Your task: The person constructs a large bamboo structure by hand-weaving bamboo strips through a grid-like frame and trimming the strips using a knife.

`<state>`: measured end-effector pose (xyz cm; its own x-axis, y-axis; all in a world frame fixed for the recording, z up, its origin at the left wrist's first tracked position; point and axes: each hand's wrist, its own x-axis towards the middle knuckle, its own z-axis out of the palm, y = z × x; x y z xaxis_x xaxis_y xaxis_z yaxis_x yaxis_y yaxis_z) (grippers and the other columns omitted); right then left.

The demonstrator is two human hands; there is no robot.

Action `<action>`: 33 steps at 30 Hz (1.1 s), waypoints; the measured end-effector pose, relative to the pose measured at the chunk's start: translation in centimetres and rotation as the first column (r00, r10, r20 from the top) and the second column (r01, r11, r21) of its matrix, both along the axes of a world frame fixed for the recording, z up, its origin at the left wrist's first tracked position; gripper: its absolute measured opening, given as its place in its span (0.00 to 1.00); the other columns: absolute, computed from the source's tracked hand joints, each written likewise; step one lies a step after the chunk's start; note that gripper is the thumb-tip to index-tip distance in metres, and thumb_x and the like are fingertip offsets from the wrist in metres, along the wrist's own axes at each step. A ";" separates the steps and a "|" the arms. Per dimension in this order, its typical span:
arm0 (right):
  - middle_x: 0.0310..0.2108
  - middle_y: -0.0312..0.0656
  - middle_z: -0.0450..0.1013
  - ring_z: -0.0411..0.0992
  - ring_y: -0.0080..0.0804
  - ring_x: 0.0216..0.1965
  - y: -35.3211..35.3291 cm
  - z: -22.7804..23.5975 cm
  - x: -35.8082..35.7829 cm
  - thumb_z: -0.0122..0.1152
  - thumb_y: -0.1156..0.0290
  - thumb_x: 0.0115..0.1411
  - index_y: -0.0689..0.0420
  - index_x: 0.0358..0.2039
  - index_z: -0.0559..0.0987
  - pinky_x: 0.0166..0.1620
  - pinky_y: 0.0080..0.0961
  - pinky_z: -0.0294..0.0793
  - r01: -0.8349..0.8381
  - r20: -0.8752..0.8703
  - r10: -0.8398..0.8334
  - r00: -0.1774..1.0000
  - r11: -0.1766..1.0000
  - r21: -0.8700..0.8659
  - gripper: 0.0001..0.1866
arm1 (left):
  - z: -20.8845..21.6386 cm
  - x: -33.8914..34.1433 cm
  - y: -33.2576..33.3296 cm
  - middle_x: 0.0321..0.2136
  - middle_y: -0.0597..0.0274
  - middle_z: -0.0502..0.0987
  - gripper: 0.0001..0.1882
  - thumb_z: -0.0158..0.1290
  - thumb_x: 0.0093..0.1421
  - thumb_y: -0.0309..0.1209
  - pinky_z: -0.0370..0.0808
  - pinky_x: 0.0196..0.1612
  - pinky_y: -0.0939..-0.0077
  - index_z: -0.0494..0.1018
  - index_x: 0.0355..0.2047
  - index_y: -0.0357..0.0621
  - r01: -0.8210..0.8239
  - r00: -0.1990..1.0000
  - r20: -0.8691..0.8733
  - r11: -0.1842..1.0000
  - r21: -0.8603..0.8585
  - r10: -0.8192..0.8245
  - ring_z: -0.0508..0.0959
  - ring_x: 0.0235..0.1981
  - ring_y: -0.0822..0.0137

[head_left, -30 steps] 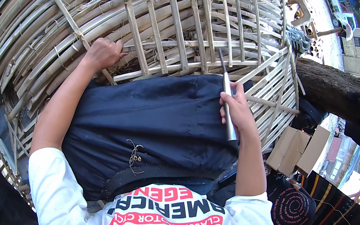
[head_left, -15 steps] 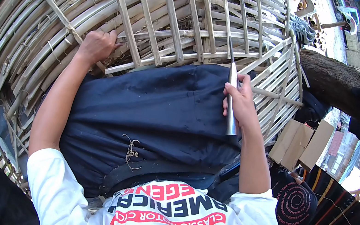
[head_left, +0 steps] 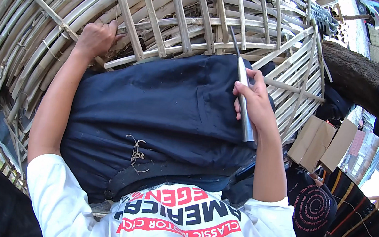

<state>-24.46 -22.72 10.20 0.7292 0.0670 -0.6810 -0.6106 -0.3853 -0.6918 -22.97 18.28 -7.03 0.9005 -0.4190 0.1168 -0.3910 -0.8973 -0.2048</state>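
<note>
My left hand (head_left: 97, 38) is closed at the near edge of a bamboo frame, seemingly around a bamboo strip (head_left: 127, 26); its fingertips are partly hidden. A knife (head_left: 245, 100) with a silver tube-shaped handle and a narrow dark blade is gripped in my right hand (head_left: 255, 100). The blade points away from me and leans left, its tip over the bamboo lattice (head_left: 181, 12). Dark cloth (head_left: 153, 98) covers my lap between both arms, and a few thin curled fibres (head_left: 136, 154) lie on it.
Curved bamboo strips (head_left: 29, 40) bundle along the left. At the right are a thick log (head_left: 354, 67), an open cardboard box (head_left: 313, 142) and another person's dark cap (head_left: 310, 205) with a spiral pattern.
The knife has tilted further left, its tip now plainly visible above the lattice. My left hand keeps its closed grip at the bamboo, and the whole view has shifted slightly.
</note>
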 end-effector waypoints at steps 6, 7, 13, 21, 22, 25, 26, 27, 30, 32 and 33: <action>0.28 0.40 0.65 0.66 0.24 0.16 0.1 -1.0 0.1 0.54 0.71 0.64 0.58 0.56 0.55 0.15 0.25 0.69 -0.067 0.035 0.070 0.997 0.995 -0.070 0.25 | 0.4 0.0 0.3 0.16 0.60 0.77 0.22 0.47 0.65 0.52 0.76 0.23 0.68 0.68 0.27 0.45 0.002 1.000 0.022 1.000 -0.019 -0.001 0.81 0.22 0.62; 0.28 0.40 0.65 0.66 0.23 0.16 0.3 -1.2 0.1 0.54 0.71 0.64 0.58 0.56 0.55 0.15 0.25 0.69 0.050 0.110 -0.048 0.993 0.999 -0.016 0.24 | 0.2 0.1 0.3 0.16 0.60 0.77 0.22 0.48 0.64 0.52 0.76 0.23 0.68 0.68 0.27 0.45 0.002 0.999 0.034 1.000 -0.012 -0.001 0.81 0.22 0.62; 0.28 0.41 0.67 0.67 0.23 0.16 0.4 -1.4 -0.1 0.54 0.70 0.64 0.59 0.56 0.56 0.15 0.24 0.69 0.074 0.105 -0.070 0.992 0.997 -0.034 0.24 | 0.1 0.3 0.1 0.15 0.60 0.76 0.22 0.48 0.65 0.51 0.76 0.23 0.69 0.67 0.27 0.45 0.021 0.999 0.036 1.000 -0.015 -0.021 0.81 0.21 0.62; 0.28 0.40 0.67 0.67 0.22 0.16 -0.7 -0.7 -0.7 0.55 0.71 0.63 0.59 0.56 0.56 0.15 0.22 0.68 -0.019 0.054 0.013 0.998 0.995 0.099 0.24 | 0.2 0.3 -0.2 0.16 0.59 0.76 0.23 0.47 0.65 0.53 0.76 0.23 0.68 0.68 0.29 0.44 0.005 1.000 0.021 1.000 -0.028 -0.005 0.80 0.21 0.61; 0.27 0.39 0.67 0.67 0.22 0.15 -0.8 -0.7 -0.9 0.56 0.72 0.63 0.59 0.57 0.56 0.14 0.22 0.68 -0.013 0.063 0.006 0.998 0.994 0.112 0.26 | 0.3 0.1 -0.2 0.16 0.59 0.76 0.23 0.47 0.65 0.53 0.76 0.23 0.68 0.68 0.29 0.44 0.003 1.000 0.027 1.000 -0.018 -0.003 0.80 0.21 0.61; 0.24 0.37 0.68 0.66 0.21 0.14 -1.6 -0.4 -0.3 0.61 0.72 0.59 0.62 0.59 0.55 0.14 0.20 0.68 0.027 0.177 -0.047 0.983 0.993 0.112 0.33 | 0.8 -0.2 -0.1 0.16 0.60 0.76 0.21 0.51 0.62 0.51 0.76 0.25 0.68 0.68 0.29 0.45 -0.058 0.998 -0.007 0.997 -0.054 0.058 0.81 0.22 0.61; 0.21 0.36 0.68 0.66 0.19 0.13 -2.4 -0.8 0.6 0.63 0.72 0.58 0.66 0.59 0.57 0.14 0.19 0.67 0.002 0.307 -0.026 0.951 0.997 0.080 0.33 | 1.2 -0.4 0.2 0.17 0.60 0.76 0.20 0.53 0.61 0.50 0.77 0.25 0.67 0.69 0.30 0.44 -0.078 0.997 -0.034 0.995 -0.066 0.075 0.81 0.22 0.60; 0.19 0.36 0.67 0.65 0.19 0.13 -3.5 -1.3 2.0 0.64 0.71 0.57 0.69 0.51 0.65 0.14 0.19 0.66 0.034 0.379 -0.029 0.925 0.999 -0.005 0.25 | 1.5 -0.6 0.2 0.17 0.60 0.76 0.20 0.53 0.61 0.50 0.77 0.25 0.67 0.69 0.30 0.44 -0.083 0.996 -0.022 0.995 -0.058 0.082 0.81 0.22 0.60; 0.20 0.39 0.69 0.67 0.24 0.14 -8.5 -3.0 7.3 0.64 0.69 0.53 0.65 0.38 0.72 0.18 0.23 0.69 0.245 0.529 -0.150 0.835 0.963 -0.114 0.16 | 2.3 -0.3 -1.7 0.20 0.55 0.78 0.21 0.54 0.61 0.50 0.78 0.28 0.64 0.71 0.32 0.42 -0.146 0.988 -0.061 0.986 -0.078 0.141 0.81 0.26 0.58; 0.21 0.43 0.71 0.71 0.32 0.17 -12.6 -6.6 11.2 0.61 0.68 0.51 0.64 0.36 0.72 0.23 0.28 0.72 0.352 0.729 0.021 0.684 0.866 -0.356 0.15 | 2.5 -0.2 -2.8 0.20 0.54 0.78 0.21 0.55 0.60 0.49 0.78 0.29 0.63 0.71 0.32 0.41 -0.167 0.984 -0.074 0.980 -0.104 0.160 0.81 0.27 0.56; 0.22 0.46 0.72 0.73 0.36 0.20 -12.5 -7.2 12.9 0.59 0.68 0.49 0.64 0.36 0.72 0.26 0.30 0.74 0.386 0.801 0.158 0.578 0.812 -0.438 0.16 | 2.7 -0.6 -2.6 0.21 0.53 0.78 0.21 0.55 0.60 0.49 0.78 0.29 0.63 0.71 0.31 0.41 -0.212 0.974 -0.103 0.971 -0.113 0.201 0.81 0.27 0.55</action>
<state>-11.57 -35.22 3.00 0.9370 -0.2131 0.2768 -0.0036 -0.7982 -0.6024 -23.55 15.65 -4.29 0.9752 -0.2102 0.0701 -0.2061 -0.9767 -0.0605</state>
